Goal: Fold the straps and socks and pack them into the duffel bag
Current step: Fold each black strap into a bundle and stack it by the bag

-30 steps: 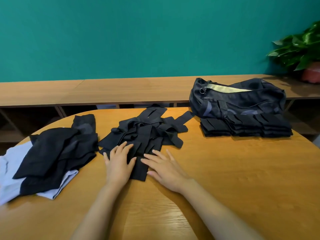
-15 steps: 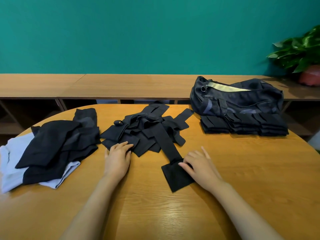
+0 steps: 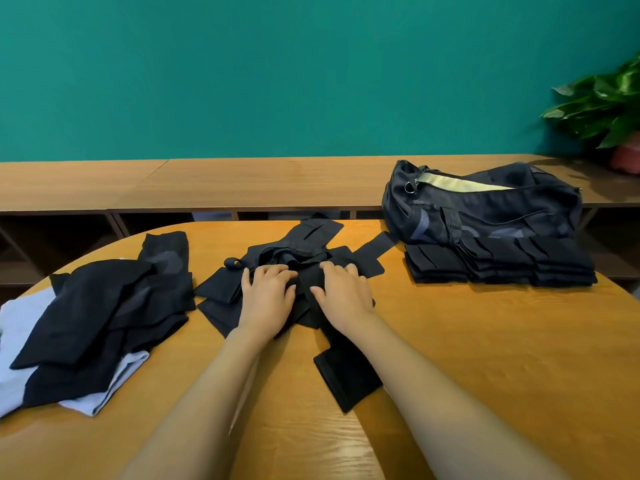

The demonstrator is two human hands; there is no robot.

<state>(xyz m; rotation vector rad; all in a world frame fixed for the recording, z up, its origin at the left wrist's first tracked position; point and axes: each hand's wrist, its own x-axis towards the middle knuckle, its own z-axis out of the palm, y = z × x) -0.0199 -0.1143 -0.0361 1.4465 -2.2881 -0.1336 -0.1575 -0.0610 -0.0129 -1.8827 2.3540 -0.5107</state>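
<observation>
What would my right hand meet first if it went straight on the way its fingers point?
The right hand lies on the straps; straight on, it would likely meet the bunched middle of that pile first, then the slotted strap beyond. Depth is unclear.

Counts: 1 duffel bag point(image 3: 485, 209). 1 folded strap stack point(image 3: 498, 265), several layers, pieces unreadable. 1 loose strap heap point(image 3: 304, 251), too tangled to count. 1 sock pile point(image 3: 100, 317) — dark plus pale blue, number unclear. 2 hands — left hand point(image 3: 266, 296), right hand point(image 3: 343, 294). 1 potted plant point(image 3: 602, 109). 1 table point(image 3: 485, 358).
</observation>
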